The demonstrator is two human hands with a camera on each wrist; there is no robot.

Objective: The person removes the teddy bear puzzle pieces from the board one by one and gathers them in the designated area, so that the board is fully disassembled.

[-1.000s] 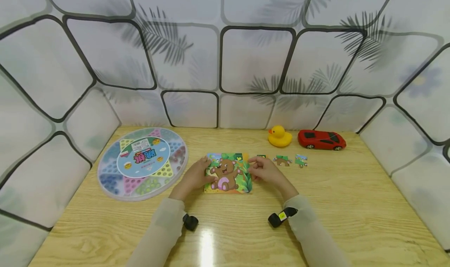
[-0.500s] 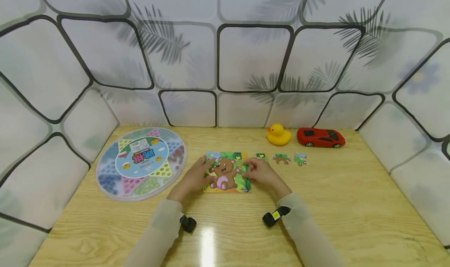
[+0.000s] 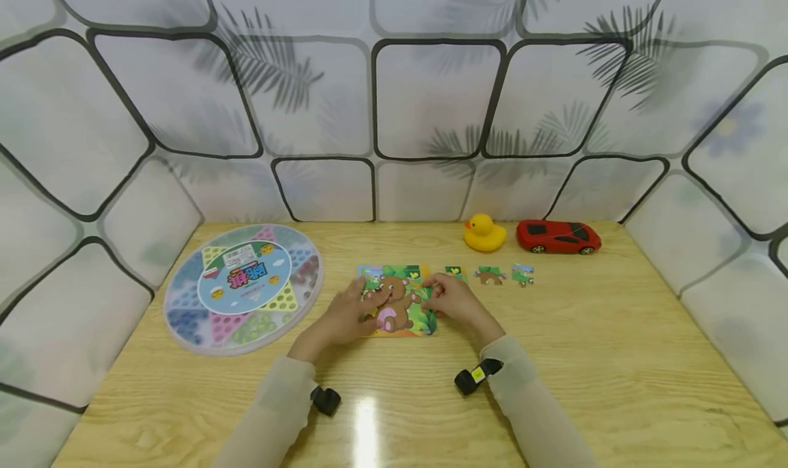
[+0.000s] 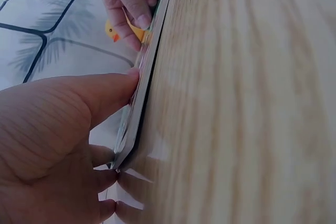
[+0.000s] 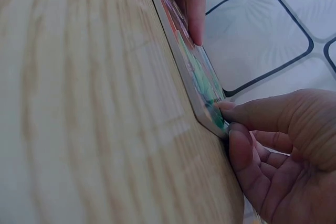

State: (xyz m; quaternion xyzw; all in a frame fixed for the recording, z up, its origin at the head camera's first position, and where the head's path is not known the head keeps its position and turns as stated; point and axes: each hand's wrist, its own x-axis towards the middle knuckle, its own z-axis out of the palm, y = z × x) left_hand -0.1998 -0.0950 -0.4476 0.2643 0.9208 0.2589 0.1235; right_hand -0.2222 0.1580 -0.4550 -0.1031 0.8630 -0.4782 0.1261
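Note:
A bear jigsaw puzzle (image 3: 400,317) lies flat on the table in a thin tray. My left hand (image 3: 341,317) rests at its left side, with fingers reaching over the picture. In the left wrist view, that thumb (image 4: 113,90) presses the tray's near edge and other fingertips touch its left end. At the right edge my right hand (image 3: 458,302) pinches the puzzle's border between thumb and index finger. The right wrist view shows the right thumb (image 5: 257,113) on the printed face (image 5: 197,74). Whether a single piece is between those fingers cannot be told.
Loose puzzle pieces lie right of the puzzle: a brown one (image 3: 490,275), a blue-green one (image 3: 522,274) and one with a yellow bird (image 3: 454,271). Behind them stand a yellow rubber duck (image 3: 484,234) and a red toy car (image 3: 557,237). A round board-game box (image 3: 308,304) is at left.
My left hand has moved from the puzzle's left edge further over the picture. My right hand has shifted slightly left against the right edge. The whole head view has shifted slightly.

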